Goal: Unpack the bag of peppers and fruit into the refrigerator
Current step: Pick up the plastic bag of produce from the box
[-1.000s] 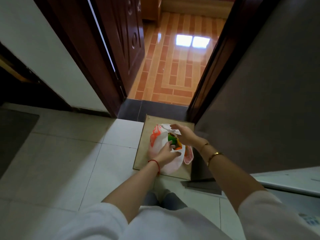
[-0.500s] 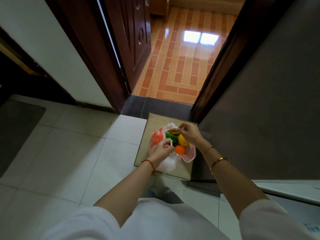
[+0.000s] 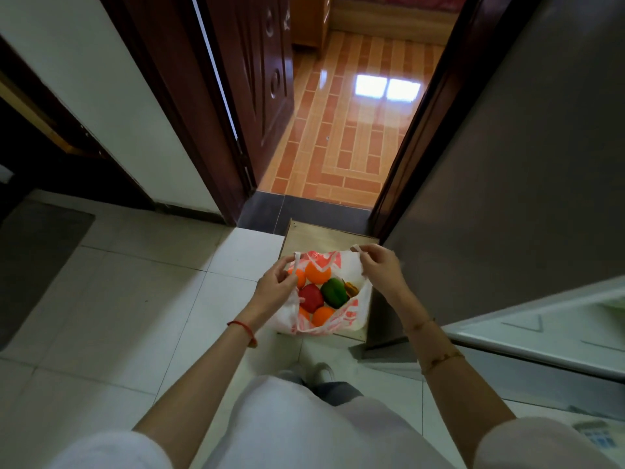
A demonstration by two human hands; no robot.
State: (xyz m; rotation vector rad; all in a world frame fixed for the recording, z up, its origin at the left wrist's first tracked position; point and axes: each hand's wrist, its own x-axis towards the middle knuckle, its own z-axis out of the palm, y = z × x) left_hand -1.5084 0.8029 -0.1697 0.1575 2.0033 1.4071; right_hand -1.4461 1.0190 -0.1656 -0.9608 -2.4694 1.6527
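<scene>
With the left hand (image 3: 275,286) and right hand (image 3: 378,265) each pinching a handle of the plastic bag (image 3: 351,313), the mouth spreads between them, and holding both handles wide and level should keep the peppers (image 3: 333,292) and oranges (image 3: 318,272) within easy reach.

A white plastic bag with red print (image 3: 351,313) sat open, holding a red pepper (image 3: 310,297), a green pepper (image 3: 333,292) and several oranges (image 3: 318,272).
</scene>
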